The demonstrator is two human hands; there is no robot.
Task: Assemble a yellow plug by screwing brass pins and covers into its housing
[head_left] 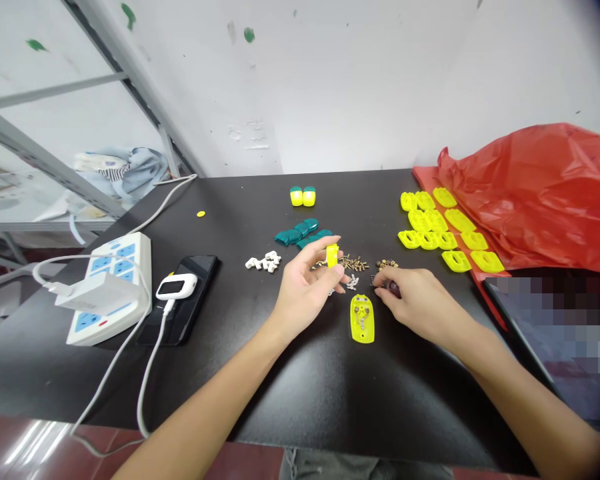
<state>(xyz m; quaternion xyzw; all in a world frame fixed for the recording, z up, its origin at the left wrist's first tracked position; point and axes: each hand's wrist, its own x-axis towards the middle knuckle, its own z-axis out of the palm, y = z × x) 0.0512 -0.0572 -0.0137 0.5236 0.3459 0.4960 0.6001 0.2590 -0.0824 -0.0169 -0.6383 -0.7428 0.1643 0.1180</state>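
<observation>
Left hand pinches a small yellow piece between thumb and fingertips, raised above the black table. Right hand reaches in from the other side, its fingers closed almost to a pinch on a small dark part, mostly hidden, so its shape cannot be made out.

Between the hands and nearer the person lies a yellow shell, open side up, with metal fittings inside. Just ahead of it are silvery bits, a loose pile of brass screws and a smaller heap of brass parts. Further left sit white clips, with teal pieces and two yellow-and-teal caps beyond the hands.

Rows of yellow shells lie on the right, beside a red bag. On the left, a power strip sits near a phone.
</observation>
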